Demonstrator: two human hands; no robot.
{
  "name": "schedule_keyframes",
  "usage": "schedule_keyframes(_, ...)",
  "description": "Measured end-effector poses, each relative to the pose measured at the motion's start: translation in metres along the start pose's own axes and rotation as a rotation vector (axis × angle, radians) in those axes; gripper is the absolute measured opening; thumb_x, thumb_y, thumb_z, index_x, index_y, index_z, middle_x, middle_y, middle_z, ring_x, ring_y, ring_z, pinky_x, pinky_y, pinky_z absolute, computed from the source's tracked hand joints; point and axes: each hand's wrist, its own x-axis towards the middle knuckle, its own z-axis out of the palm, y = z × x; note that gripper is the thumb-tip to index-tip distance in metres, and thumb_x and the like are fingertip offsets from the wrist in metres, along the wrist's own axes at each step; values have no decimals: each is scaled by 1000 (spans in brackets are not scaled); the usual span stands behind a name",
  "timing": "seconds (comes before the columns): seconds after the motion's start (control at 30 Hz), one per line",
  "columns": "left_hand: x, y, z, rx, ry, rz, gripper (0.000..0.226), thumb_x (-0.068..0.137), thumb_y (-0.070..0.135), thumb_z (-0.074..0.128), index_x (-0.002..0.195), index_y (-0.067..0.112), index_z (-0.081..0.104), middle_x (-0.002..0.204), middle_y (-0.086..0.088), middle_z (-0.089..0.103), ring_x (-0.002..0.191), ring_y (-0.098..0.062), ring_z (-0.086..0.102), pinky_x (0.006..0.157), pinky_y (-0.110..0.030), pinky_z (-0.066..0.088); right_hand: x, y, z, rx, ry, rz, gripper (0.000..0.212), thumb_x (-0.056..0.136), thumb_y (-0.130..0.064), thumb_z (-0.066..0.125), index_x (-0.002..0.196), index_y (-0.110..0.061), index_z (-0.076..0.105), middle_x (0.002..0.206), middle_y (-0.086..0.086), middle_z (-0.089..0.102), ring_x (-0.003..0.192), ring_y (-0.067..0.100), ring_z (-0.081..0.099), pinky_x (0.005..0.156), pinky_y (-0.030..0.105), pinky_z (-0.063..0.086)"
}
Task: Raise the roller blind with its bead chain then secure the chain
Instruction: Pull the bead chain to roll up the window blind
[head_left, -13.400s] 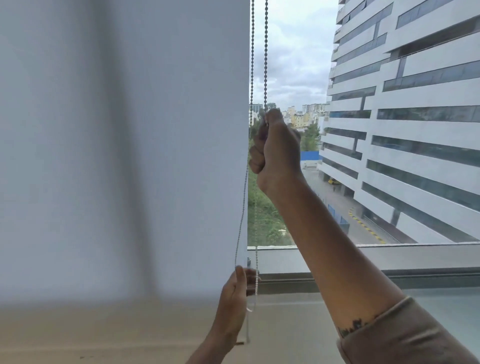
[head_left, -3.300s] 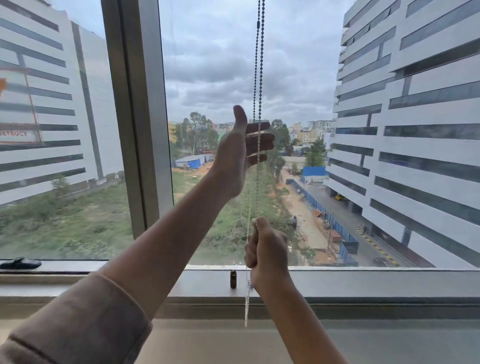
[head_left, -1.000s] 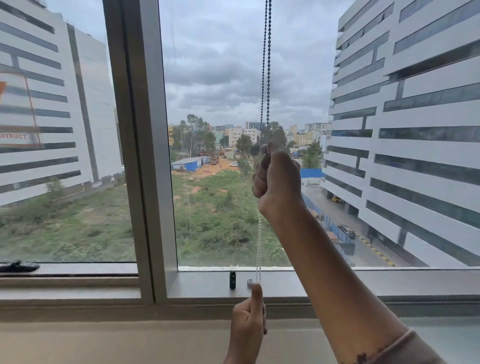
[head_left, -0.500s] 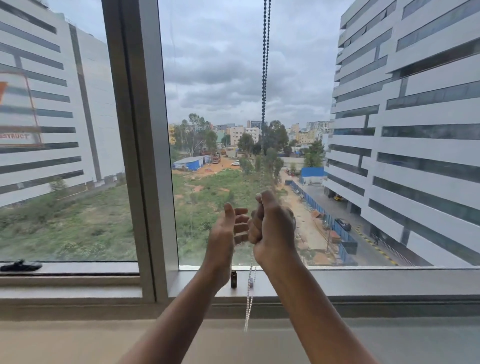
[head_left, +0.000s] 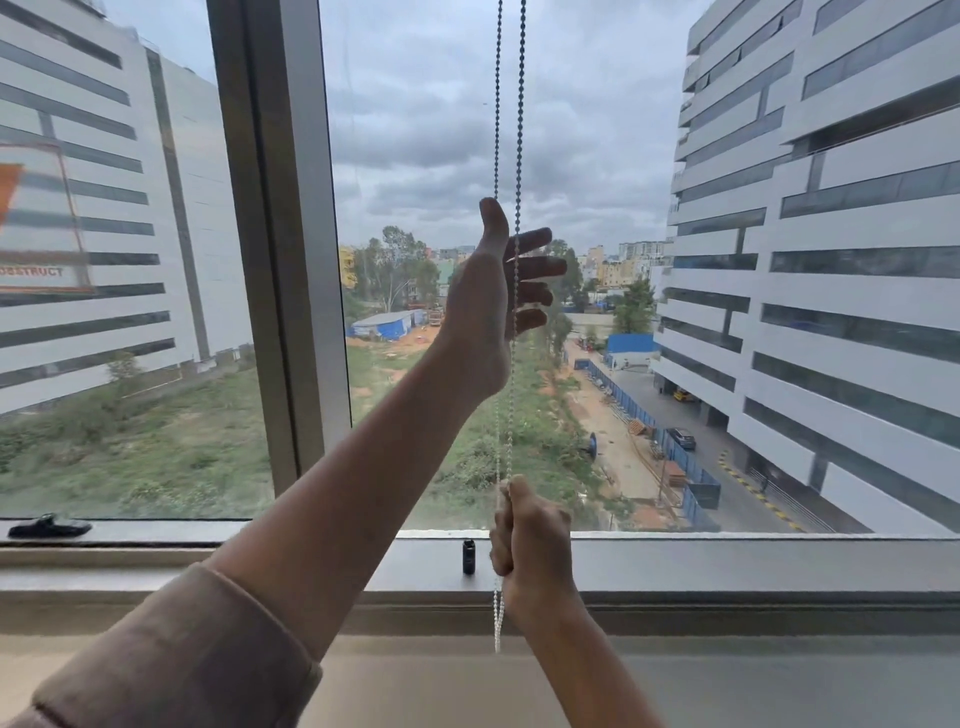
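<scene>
The bead chain (head_left: 508, 130) hangs in two strands down the middle of the window, past the sill (head_left: 727, 564). The left hand (head_left: 488, 301) is raised with fingers (head_left: 540, 267) spread open; one strand crosses in front of them, ungripped. Lower, the right hand (head_left: 530, 540) is fisted around the chain, whose loop dangles below it. A sticker (head_left: 41, 223) on the far-left pane reads, mirrored, "STRUCT".

bead chain (head_left: 497, 104) top beyond upper edge, part hidden inside lower fist (head_left: 530, 540)
</scene>
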Motion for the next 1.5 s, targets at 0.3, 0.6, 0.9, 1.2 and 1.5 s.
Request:
schedule_keyframes(0.3, -26, -34, 3, 27, 218, 155, 78, 110, 62, 47, 43, 23, 41, 44, 0, 31, 34, -14, 20, 38, -17, 36, -5, 29, -17, -147, 76, 40, 67, 100, -5, 56, 39, -25, 37, 38, -3, 29, 30, 11, 22, 34, 17, 20)
schedule_keyframes(0.6, -39, -41, 4, 26, 224, 249, 65, 111, 54, 52, 60, 15, 39, 49, 0, 26, 36, -13, 19, 44, -24, 14, -2, 24, -24, -366, -91, 89, 36, 94, -33, 55, 61, -21, 62, 60, 1, 58, 51, 10, 48, 61, 30, 35)
schedule_keyframes(0.9, -41, -39, -1, 3, 206, 232, 66, 111, 53, 52, 54, 25, 35, 41, 10, 27, 30, -9, 20, 39, -17, 18, 14, -39, 3, -121, -260, 126, 49, 109, -32, 43, 71, -15, 68, 68, 7, 67, 59, 19, 63, 63, 35, 44)
schedule_keyframes(1.2, -44, -38, -3, 3, 195, 227, 66, 111, 54, 51, 55, 24, 33, 41, 8, 26, 31, -10, 19, 39, -17, 21, 0, -74, 21, 36, -207, 74, 56, 109, -31, 52, 54, -22, 50, 45, -6, 39, 37, 10, 27, 37, 24, 20)
schedule_keyframes(1.5, -48, -41, 3, 3, 137, 181, 69, 110, 56, 53, 48, 26, 41, 44, 6, 26, 32, -11, 18, 41, -20, 19, -14, -60, 26, 15, -56, -120, 65, 106, -21, 55, 42, -25, 45, 36, -6, 31, 30, 11, 20, 37, 19, 18)
